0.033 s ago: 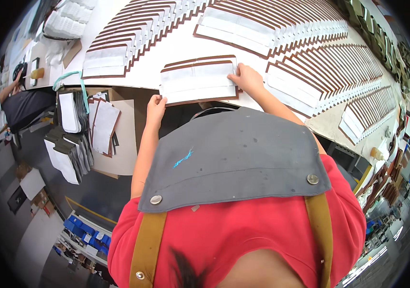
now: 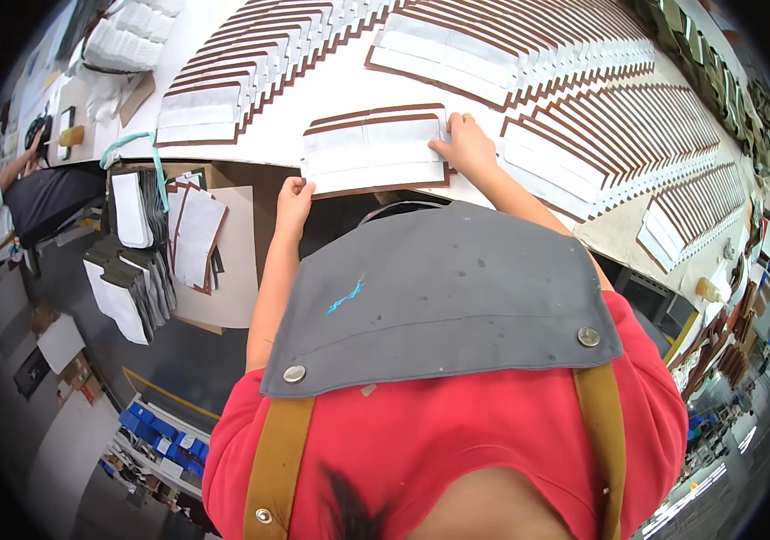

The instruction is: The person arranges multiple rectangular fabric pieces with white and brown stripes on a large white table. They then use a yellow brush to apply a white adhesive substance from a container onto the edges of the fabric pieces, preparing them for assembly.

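Note:
A white-faced rectangular panel with brown edges point(image 2: 371, 148) lies at the table's near edge, with a second brown edge showing just behind it. My left hand point(image 2: 293, 202) pinches its lower left corner, thumb on top. At the right end my right hand point(image 2: 468, 148) rests with its thumb on the white face and the other fingers bent at the edge. Overlapping rows of like panels fan out beyond: one row point(image 2: 200, 112) to the left, another point(image 2: 443, 58) behind, and one point(image 2: 552, 162) just right of my right hand.
The white table point(image 2: 331, 85) curves around me. A smaller panel row point(image 2: 664, 234) sits at the far right, near a small bottle point(image 2: 709, 290). Below the table's left edge, a carton point(image 2: 236, 261) stands beside stacked dark and white pieces point(image 2: 133, 211). Another person point(image 2: 43, 202) sits at far left.

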`<state>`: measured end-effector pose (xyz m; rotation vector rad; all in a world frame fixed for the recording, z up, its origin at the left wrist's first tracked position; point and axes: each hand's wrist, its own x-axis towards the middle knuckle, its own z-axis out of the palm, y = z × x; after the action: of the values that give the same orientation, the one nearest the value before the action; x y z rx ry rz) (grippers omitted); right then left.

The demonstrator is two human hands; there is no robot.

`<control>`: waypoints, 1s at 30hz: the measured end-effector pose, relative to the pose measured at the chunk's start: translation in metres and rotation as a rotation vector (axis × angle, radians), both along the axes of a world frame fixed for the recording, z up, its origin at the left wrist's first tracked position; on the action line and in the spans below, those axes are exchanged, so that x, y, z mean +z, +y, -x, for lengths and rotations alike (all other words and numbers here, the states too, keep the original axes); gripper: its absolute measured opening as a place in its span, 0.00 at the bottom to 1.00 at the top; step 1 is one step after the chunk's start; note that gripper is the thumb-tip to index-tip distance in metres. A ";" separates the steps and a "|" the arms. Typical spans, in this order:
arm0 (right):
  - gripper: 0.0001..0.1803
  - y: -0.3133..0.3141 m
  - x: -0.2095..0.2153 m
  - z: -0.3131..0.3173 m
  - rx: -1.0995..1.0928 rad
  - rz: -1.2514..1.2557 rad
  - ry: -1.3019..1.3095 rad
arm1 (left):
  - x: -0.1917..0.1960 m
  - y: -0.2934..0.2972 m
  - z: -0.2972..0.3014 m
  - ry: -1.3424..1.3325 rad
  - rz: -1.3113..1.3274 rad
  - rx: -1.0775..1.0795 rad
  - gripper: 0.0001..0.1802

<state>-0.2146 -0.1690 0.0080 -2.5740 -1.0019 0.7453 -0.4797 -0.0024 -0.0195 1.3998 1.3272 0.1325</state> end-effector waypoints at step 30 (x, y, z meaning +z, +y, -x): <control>0.12 -0.009 -0.035 -0.125 -0.598 -0.349 0.325 | -0.021 0.086 -0.195 -0.130 -0.329 -0.333 0.12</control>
<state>-0.0893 -0.1782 -0.0269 -2.1716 -0.2098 0.7063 -0.2846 0.0838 -0.0402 1.8390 0.9776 0.2216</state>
